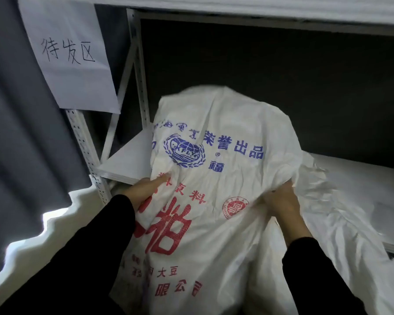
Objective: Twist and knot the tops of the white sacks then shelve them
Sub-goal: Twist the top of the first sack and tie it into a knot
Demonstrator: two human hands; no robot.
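Left hand (143,189) fingers flat against white sack (214,137), right hand (282,203) fingers gripping its edge

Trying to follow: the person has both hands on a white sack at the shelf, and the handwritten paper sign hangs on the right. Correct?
Not quite. The head view shows the paper sign hanging on the left. The left hand and right hand are on the white sack at the shelf.

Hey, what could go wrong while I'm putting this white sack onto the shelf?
The white sack lies only partly over the front edge of the shelf board, so it may slide off. Your right hand grips only loose fabric and your left hand presses its side, so it could slip. No knot shows; it might spill.
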